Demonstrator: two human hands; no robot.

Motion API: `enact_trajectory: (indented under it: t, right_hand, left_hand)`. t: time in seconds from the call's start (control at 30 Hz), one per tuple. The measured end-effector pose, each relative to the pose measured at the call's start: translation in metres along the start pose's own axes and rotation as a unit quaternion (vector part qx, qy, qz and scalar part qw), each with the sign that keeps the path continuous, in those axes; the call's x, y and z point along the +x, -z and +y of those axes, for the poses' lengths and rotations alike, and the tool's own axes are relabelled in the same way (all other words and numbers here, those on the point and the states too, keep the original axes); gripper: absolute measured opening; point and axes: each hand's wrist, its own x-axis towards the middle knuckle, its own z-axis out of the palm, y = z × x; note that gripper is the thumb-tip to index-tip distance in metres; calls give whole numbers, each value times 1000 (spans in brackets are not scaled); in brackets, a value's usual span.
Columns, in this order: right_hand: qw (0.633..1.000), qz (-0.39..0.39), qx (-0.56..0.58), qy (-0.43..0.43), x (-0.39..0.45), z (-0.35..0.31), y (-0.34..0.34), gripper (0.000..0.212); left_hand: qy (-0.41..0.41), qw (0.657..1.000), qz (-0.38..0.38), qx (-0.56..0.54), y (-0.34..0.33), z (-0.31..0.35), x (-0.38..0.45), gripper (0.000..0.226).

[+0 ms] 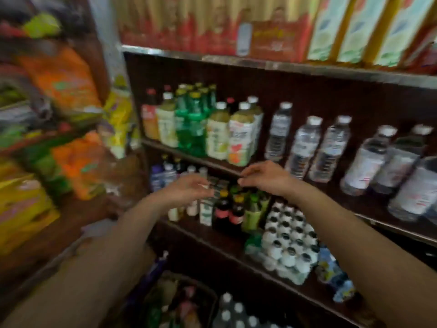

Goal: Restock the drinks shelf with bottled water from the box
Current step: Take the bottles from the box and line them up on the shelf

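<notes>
Clear water bottles (pixel 305 147) with white caps stand on the middle shelf (pixel 212 163), right of the green and juice bottles. More water bottles (pixel 233 311) show their white caps at the bottom of the frame. My left hand (pixel 189 189) and my right hand (pixel 262 177) hover side by side in front of the shelf edge. Both hold nothing, with fingers loosely bent. The frame is blurred by motion.
Juice and green soda bottles (pixel 194 124) fill the shelf's left part. Below stand small dark bottles (pixel 227 209) and a pack of small white bottles (pixel 289 242). Red and pale boxes (pixel 272 41) line the top shelf. Snack bags (pixel 61 81) hang at left.
</notes>
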Motion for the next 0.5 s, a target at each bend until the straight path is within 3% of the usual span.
enact_trajectory:
  t: [0.07, 0.13, 0.2, 0.27, 0.33, 0.37, 0.43, 0.5]
  right_hand:
    - [997, -64, -38, 23, 22, -34, -69, 41]
    - [988, -120, -80, 53, 37, -67, -141, 36]
    - [973, -185, -109, 82, 50, -96, -214, 29]
    - [958, -242, -123, 95, 57, -120, -288, 34]
    - [944, -290, -127, 95, 59, -138, -356, 42]
    - [936, -316, -129, 92, 58, -143, -389, 44]
    - [918, -361, -137, 89, 59, -145, -453, 41]
    - [899, -405, -141, 85, 60, -137, -514, 35]
  left_hand:
    - [55, 998, 24, -3, 52, -65, -34, 20]
    - [106, 992, 52, -35, 96, -126, -70, 19]
    - [137, 986, 83, -55, 128, -180, -109, 3]
    - [177, 974, 121, -70, 154, -234, -145, 13]
    - [234, 959, 132, -86, 171, -286, -178, 9]
    - [267, 950, 130, -93, 175, -311, -194, 20]
    - [323, 927, 147, -117, 177, -361, -220, 37]
    - [368, 902, 175, -146, 170, -413, -243, 40]
